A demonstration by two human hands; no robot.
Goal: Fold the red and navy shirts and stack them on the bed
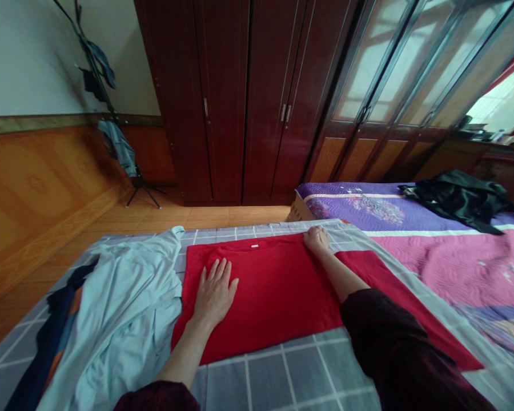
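- Dark maroon sleeves (394,342) cover both arms and fill the bottom of the view, the right one reaching across the red cloth.
- Wardrobe (240,97) of dark polished wood stands across the far wall, with glass-paneled doors (381,74) to its right.
- Bed (278,377) with a grey checked sheet runs under the hands; a second bed (466,268) with a purple and pink quilt lies beside it.
- Red shirt (261,297) lies flat on the grey sheet, its collar edge at the far side, its body smoothed out and unfolded.
- Red sleeve (381,274) stretches out to the lower right, spread flat and not yet folded in; the other sleeve is out of sight.
- Pale blue shirt (120,308) lies crumpled just left of the red one, on top of a dark garment (55,325).
- Black garment (454,200) lies bunched on the quilt.
- Left hand (214,291) is open, palm down, fingers spread on the middle of the red shirt.
- Right hand (316,238) rests on the shirt's far edge beside the collar, fingers bunched; whether it pinches the cloth cannot be told.
- White tag (254,246) shows at the collar.
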